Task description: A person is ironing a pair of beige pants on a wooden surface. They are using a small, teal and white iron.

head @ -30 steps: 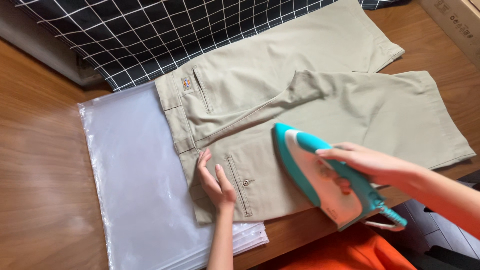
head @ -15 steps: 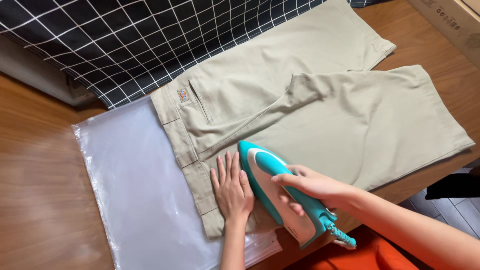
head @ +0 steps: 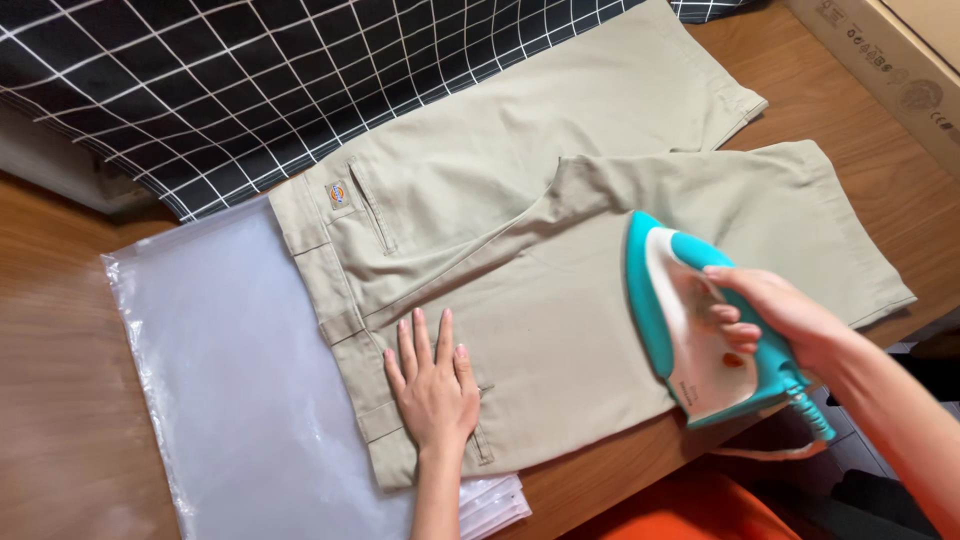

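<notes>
Teal-and-white steam iron (head: 700, 320): rigid, likely hefty; right hand (head: 775, 315) grip wrapped round handle. Left hand (head: 432, 385) spread flat, pinning soft khaki cotton shorts (head: 560, 300) on wooden surface (head: 60, 420).

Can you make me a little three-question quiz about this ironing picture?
1. True or false: the left hand lies flat on the beige shorts.
2. What does the right hand hold? A) scissors B) teal and white iron C) brush
3. What lies under the shorts' waistband end?

Key: 1 true. 2 B. 3 a clear plastic bag on the wooden table.
</notes>
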